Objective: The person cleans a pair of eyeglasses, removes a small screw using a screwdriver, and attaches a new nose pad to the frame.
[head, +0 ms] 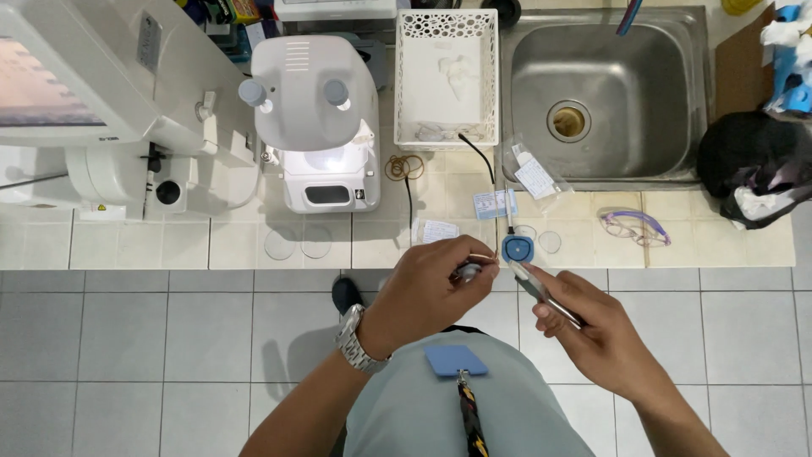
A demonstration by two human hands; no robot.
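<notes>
Pointing up-left, slim tool [548, 298] in right hand [596, 334]

Looking straight down, I see a floor of pale grey square tiles [127, 338] with darker grout lines filling the lower half of the view. Above it runs a counter of cream tiles [211, 245], lit evenly and brightly from overhead. Set into the counter at the upper right is a stainless steel sink [660, 127] with a round drain at its middle. Just left of the sink stands a white perforated plastic basket [406, 76]. Further left sit a white benchtop machine with two grey knobs [313, 110] and, at the far left, a larger white machine with a screen [76, 93]. A black bag [744, 161] lies at the right edge.
</notes>
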